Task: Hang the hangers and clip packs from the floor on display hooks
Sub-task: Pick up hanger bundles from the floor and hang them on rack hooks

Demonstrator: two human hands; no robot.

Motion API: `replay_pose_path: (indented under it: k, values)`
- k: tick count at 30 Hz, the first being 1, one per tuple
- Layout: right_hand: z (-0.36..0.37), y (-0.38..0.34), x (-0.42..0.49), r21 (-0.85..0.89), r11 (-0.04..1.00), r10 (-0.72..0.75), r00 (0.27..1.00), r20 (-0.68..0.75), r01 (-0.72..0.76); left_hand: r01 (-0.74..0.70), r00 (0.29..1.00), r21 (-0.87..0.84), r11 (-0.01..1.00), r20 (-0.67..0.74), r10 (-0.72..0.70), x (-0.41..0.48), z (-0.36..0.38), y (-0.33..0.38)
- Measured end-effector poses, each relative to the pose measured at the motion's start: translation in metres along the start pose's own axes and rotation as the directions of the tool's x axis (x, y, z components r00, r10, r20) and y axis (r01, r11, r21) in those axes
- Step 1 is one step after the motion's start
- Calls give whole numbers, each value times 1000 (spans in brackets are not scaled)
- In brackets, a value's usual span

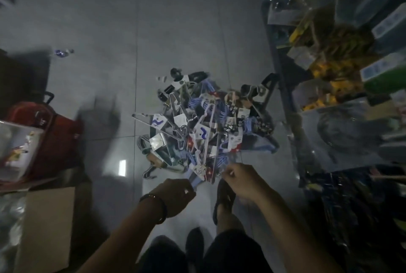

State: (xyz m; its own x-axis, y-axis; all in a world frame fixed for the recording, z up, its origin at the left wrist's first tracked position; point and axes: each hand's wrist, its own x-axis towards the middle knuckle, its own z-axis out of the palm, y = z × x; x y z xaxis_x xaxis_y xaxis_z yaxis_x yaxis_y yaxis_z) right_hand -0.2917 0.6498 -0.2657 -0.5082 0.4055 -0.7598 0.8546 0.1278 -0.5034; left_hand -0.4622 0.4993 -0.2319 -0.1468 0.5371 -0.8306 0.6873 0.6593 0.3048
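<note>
clear bin (13, 147): sitting at the far-left edge, partly cut off, printed packs showing through its wall.
red bag (57, 134): lying just right of the bin and touching it, with a dark handle sticking up on the far side.
cardboard box (46, 217): sitting near-left, nearer than the bin and the bag.
small blue-white item (62, 52): lying alone on the grey tile floor (105, 30), far left, well apart from the pile. Too blurred to ID.
pile (197, 123): hangers and clip packs lying tangled on the floor at centre, between the red bag and the shelves. White wire hangers, blue-striped ones and card tags are showing.
left hand (175, 194): reaching the near-left edge of the pile, fingers curling round the bluish end of the hanger bundle. Dark bracelet (159, 208) on the wrist.
hanger bundle (203, 170): lying at the pile's near edge between both hands, carrying a white tag.
right hand (240, 181): fingers curling narrow, pinching the bundle's right edge. Exact contact is blurring out.
sandalled foot (224, 199): standing on the floor just under the right hand.
shelves (283, 88): running along the right side, carrying yellow and green packaged goods, blurred.
</note>
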Motion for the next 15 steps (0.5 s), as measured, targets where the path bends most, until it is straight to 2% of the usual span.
replay_pose_path:
  k: [5,10,15]
  values:
    - [-5,25,151,6,999,49,999,2,-49,76,994,-187,979,-65,-90,156,-1,-35]
    - [47,65,292,40,989,139,984,113,-144,246,966,-392,886,24,-257,302,35,-100]
    - [97,79,417,134,955,252,963,100,-264,258,960,-547,796,52,-276,429,70,-154]
